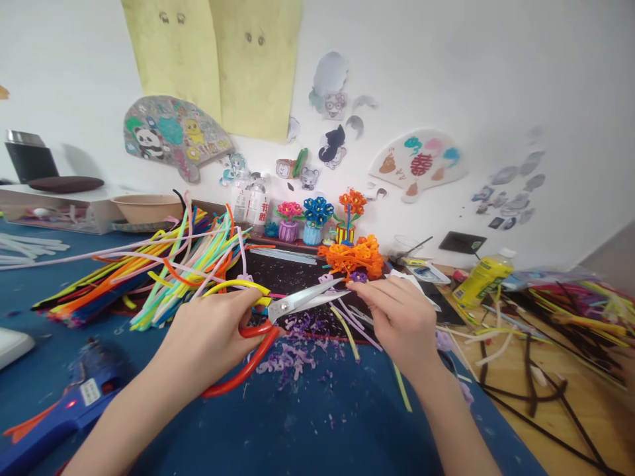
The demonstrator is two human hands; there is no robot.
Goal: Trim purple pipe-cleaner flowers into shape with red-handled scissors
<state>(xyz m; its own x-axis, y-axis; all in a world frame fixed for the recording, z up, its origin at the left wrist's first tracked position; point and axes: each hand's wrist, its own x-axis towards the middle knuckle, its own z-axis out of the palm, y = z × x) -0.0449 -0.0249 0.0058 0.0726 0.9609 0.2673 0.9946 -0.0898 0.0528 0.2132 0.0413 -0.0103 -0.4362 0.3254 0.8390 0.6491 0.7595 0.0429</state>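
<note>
Our left hand (213, 330) is wrapped around the red and yellow handles of the scissors (310, 297), which are raised over the dark mat (278, 264) at the middle of the worktop (347, 430). Their long axis runs from the handles at lower left to the tips on our right, slanting slightly away from us. The blades stand a little apart, their points beside the fingertips of our right hand (404, 317). That hand is drawn into a pinch; a small purple flower (358, 277) shows right at its fingers, though we cannot tell whether it is gripped or lies behind them.

Beyond, we see three little pots in a row: a purple one (288, 231) with pink flowers, a light blue one (312, 235) with blue flowers, and a striped red-and-yellow one (345, 234) with orange flowers. On our left stands a tan bowl (149, 209), its inside hidden from us, and beside it a white box (64, 215) with small things showing through its side. On our right, a capped yellow bottle (483, 277) leans, its contents not discernible.
</note>
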